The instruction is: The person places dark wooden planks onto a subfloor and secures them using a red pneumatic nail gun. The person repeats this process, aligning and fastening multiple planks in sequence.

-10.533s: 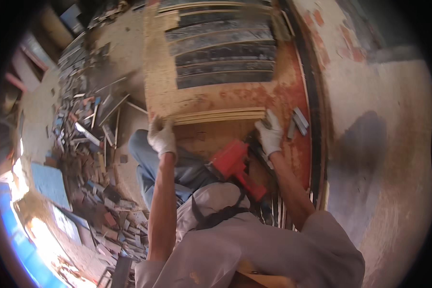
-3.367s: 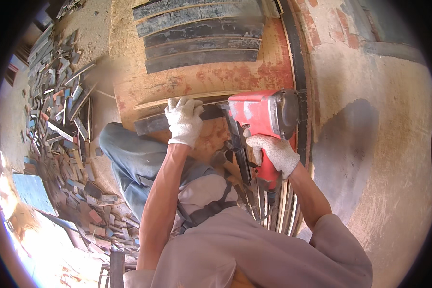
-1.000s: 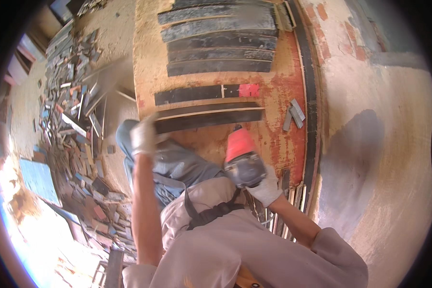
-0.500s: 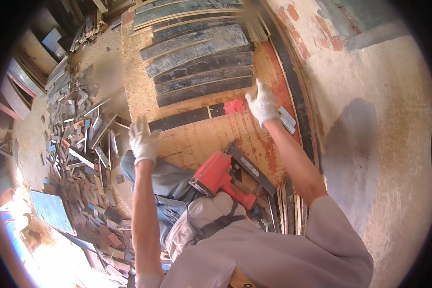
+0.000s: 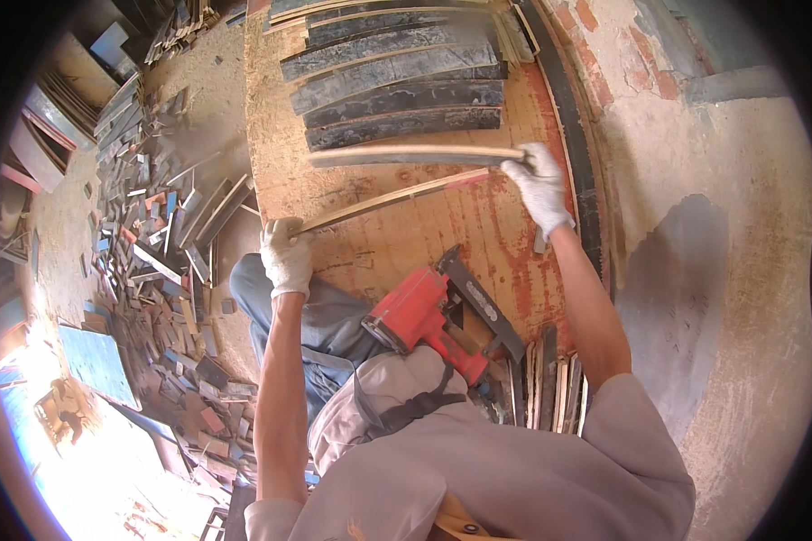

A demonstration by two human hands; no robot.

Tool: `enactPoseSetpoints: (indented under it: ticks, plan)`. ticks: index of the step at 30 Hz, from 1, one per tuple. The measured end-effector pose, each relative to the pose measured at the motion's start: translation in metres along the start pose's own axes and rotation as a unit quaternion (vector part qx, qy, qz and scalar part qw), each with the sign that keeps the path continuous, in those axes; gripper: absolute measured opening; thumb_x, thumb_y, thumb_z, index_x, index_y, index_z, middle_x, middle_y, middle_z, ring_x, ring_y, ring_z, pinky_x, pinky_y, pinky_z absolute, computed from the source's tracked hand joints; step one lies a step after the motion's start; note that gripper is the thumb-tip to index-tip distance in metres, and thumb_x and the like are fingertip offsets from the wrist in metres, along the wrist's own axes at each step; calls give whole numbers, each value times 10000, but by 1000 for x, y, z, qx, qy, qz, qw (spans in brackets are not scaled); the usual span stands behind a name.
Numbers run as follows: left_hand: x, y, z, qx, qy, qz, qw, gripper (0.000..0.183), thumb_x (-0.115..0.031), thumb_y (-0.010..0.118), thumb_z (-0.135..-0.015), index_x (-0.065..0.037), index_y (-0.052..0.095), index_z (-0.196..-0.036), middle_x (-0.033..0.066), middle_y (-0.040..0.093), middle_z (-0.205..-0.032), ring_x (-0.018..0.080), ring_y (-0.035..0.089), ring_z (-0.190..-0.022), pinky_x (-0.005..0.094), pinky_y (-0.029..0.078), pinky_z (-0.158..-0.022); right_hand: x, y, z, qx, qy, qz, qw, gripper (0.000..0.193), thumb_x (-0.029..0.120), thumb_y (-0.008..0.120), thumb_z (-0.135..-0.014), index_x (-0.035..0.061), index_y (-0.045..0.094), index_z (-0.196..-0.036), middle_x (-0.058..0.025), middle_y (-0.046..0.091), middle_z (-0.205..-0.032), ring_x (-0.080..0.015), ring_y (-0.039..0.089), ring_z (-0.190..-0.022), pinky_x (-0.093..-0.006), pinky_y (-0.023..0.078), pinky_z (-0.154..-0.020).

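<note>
My left hand, in a white work glove, is closed on the left end of a long narrow wooden strip, which stands on edge over the board. My right hand, gloved too, grips the right end of a second dark-faced wooden strip, just beyond the first. This second strip is also tipped up, its pale edge showing. Against my lap rests a red and black nail gun, with neither hand on it. Beneath the strips lies a large reddish-brown wooden board.
Several dark wooden strips lie in rows at the board's far part. To the left, wood offcuts are heaped on the floor. A plastered wall stands on the right. Upright strips are bunched beside the nail gun.
Both hands were open above the board and now each holds a strip end. The near strip and the one beyond it have been tipped up from lying flat.
</note>
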State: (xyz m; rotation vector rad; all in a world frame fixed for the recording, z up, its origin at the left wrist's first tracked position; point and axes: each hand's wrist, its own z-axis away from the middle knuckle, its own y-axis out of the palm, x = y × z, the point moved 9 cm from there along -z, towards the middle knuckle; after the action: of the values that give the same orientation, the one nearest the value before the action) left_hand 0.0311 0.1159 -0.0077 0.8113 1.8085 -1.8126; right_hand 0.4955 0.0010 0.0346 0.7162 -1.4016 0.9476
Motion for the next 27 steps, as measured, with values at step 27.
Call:
enactPoseSetpoints:
  ticks: [27]
  plan:
    - [50,4,37,-76,-313,269,908,208,-133,782,-898,31,800,-1024,39,718,-800,102,596,-654,280,490,-601,-68,19,50,-101,232,-30,967,387,101,678,-1021,-23,626,-1384,-110,727,-1062,-197,752,-757,-308,636,-604]
